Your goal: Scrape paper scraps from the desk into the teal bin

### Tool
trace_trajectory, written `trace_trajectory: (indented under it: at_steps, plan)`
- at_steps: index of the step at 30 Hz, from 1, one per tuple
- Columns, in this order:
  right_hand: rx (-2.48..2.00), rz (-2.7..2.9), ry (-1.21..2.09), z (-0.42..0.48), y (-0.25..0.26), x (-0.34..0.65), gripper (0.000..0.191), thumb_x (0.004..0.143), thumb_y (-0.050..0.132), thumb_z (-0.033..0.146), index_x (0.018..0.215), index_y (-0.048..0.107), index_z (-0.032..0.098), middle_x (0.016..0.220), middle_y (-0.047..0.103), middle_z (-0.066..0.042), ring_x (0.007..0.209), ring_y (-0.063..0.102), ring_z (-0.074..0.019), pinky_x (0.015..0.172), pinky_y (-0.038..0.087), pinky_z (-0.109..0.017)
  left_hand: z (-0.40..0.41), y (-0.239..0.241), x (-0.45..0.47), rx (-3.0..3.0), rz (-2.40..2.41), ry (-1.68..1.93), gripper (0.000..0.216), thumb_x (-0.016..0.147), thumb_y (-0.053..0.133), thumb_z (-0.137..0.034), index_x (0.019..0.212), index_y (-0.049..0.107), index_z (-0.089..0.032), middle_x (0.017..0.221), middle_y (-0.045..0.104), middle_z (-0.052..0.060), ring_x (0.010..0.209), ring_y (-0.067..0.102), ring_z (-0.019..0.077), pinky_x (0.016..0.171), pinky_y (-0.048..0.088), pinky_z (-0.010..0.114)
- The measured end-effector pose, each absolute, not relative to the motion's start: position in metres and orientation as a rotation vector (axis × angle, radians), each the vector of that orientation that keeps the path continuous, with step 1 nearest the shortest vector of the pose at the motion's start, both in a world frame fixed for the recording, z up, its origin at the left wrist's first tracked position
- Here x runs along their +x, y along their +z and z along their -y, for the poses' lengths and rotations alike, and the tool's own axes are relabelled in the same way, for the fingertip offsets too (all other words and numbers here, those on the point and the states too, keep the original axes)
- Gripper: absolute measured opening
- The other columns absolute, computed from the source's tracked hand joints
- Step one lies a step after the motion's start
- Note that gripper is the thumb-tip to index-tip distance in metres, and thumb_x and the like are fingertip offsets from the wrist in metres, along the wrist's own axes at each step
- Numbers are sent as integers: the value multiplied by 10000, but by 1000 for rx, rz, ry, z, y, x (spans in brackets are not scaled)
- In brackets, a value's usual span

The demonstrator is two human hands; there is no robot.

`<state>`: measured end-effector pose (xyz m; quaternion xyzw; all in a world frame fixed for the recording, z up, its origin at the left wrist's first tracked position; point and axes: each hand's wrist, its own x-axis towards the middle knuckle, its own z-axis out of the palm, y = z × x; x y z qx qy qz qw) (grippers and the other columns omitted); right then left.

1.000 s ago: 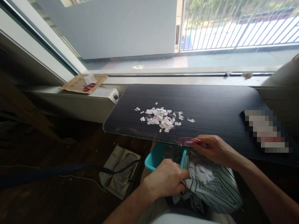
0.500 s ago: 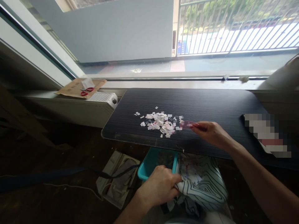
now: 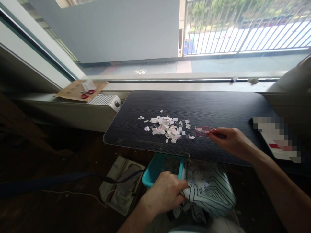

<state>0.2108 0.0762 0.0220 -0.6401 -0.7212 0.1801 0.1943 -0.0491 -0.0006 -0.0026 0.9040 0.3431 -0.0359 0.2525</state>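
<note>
**Paper scraps (image 3: 165, 125), with translucent pink scoop (image 3: 203, 131) and striped cloth bag (image 3: 216, 197)**

Right hand (image 3: 230, 141): mine, fingers closed on the handle of the translucent pink scoop, its blade pointing left over the table; a few pale bits show at the blade. Whether it touches the tabletop, I cannot tell.

Left hand (image 3: 165, 191): mine, low before the table, gripping the edge of the striped cloth bag; the bag's mouth gapes, with more pale pieces inside.

Paper scraps: one loose heap, left of the scoop, strays around it, lying on the black wood-grain table (image 3: 213, 105).

Teal plastic bin (image 3: 150, 176): just left of the bag, below the table's near edge; dim contents, not identifiable.

Red-handled scissors (image 3: 85, 96): on a brown paper packet (image 3: 66, 92), windowsill, far left, beside a white radiator (image 3: 103, 99).
</note>
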Motion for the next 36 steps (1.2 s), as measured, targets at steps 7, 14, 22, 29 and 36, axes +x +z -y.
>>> trace_trajectory:
  at_steps: [7, 14, 22, 29, 36]
  plan:
    - [-1808, 2052, 505, -67, 22, 213, 363, 791, 472, 445, 794, 714, 174, 548, 597, 1, 492, 469, -113, 468, 311, -227, 3, -2, -44, 2483, -906, -104, 80, 790, 568, -267, 731, 562, -214, 622, 599, -22, 617, 581, 173, 613, 370, 256]
    - [-1767, 2030, 520, -72, 23, 203, 351, 805, 463, 432, 783, 706, 179, 551, 574, 5, 512, 439, -110, 482, 298, -234, 1, 1, -41, 2494, -899, -162, 46, 778, 579, -260, 761, 580, -217, 635, 604, -16, 633, 586, 182, 634, 390, 263]
    - [-1708, 2085, 563, -76, 23, 194, 356, 816, 455, 424, 767, 697, 168, 562, 586, -1, 516, 437, -109, 485, 286, -235, 2, 2, -42, 2490, -910, -147, 46, 770, 591, -259, 762, 583, -214, 636, 611, -13, 633, 591, 188, 624, 389, 259]
    - [-1817, 2081, 459, -67, 21, 210, 343, 813, 458, 431, 778, 704, 194, 530, 568, 1, 492, 445, -120, 485, 284, -250, 1, -1, -40, 2495, -896, -150, 51, 757, 602, -254, 750, 576, -211, 639, 614, -15, 637, 593, 188, 629, 389, 261]
    - [-1722, 2117, 517, -67, 24, 200, 331, 823, 444, 404, 699, 661, 186, 555, 566, 0, 508, 447, -114, 493, 286, -247, 0, 2, -37, 2487, -882, -160, 53, 758, 598, -247, 739, 569, -207, 634, 610, -16, 635, 593, 183, 635, 391, 259]
